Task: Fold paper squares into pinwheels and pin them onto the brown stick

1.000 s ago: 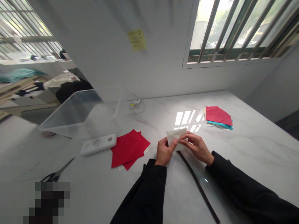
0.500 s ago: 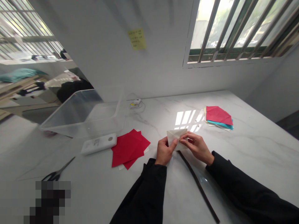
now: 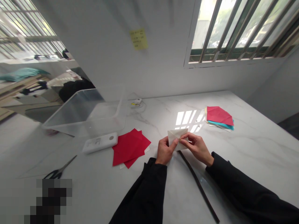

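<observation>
A cream paper envelope (image 3: pixel 174 134), with fold lines meeting near its middle, is held up just above the table between both hands. My left hand (image 3: pixel 165 151) grips its left side, thumb pressed on the front near the centre. From the right, my right hand (image 3: pixel 198 147) pinches at the centre of the flap with thumb and forefinger; any small thing between those fingertips is too small to make out. Beneath the hands, a long dark strip (image 3: pixel 198 185) runs along the table towards me.
Red paper squares (image 3: pixel 129 147) lie left of my hands, beside a white power bank (image 3: pixel 100 143). Black scissors (image 3: pixel 61 169) lie farther left. A clear plastic bin (image 3: pixel 81 127) stands behind. A stack of coloured envelopes (image 3: pixel 219 116) sits at the back right on the marbled table (image 3: pixel 254 137).
The whole view has shifted slightly. Both hands keep their hold on the envelope, and the right fingertips have moved only very little at its centre.
</observation>
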### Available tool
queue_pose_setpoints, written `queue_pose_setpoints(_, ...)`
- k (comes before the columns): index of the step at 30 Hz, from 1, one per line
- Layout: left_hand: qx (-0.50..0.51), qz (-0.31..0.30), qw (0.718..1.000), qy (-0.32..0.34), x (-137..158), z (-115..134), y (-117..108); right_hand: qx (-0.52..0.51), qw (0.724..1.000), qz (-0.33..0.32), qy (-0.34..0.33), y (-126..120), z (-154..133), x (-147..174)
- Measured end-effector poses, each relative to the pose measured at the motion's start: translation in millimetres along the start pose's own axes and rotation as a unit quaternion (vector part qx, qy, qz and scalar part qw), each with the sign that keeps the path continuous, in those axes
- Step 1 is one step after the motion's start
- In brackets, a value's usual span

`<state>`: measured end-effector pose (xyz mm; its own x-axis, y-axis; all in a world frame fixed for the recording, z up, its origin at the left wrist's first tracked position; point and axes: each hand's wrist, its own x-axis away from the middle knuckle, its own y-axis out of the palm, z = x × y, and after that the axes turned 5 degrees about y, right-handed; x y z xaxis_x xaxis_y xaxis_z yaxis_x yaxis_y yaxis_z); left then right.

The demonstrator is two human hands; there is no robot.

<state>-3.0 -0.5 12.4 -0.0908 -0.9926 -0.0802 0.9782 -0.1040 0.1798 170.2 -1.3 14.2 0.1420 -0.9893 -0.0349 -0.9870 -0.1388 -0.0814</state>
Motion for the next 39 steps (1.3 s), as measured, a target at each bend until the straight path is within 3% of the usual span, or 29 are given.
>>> queue_pose_setpoints(8, -0.014, -0.007, 1.000, -0.009, -0.1, 4.7, -0.4, -0.070, 0.997, 0.023, 0.001, 5.1, -4.3, 2.5)
queue_pose_setpoints(19, 0.001, -0.002, 1.000, -0.029, 0.9, 5.8, 1.6, -0.087, 0.996, 0.029, -0.020, 7.5, -8.9, 3.9)
queue_pose_setpoints(39, 0.021, 0.009, 1.000, -0.014, 1.0, 8.2, 5.3, -0.024, 0.999, 0.036, -0.030, 3.6, -3.1, 0.4)
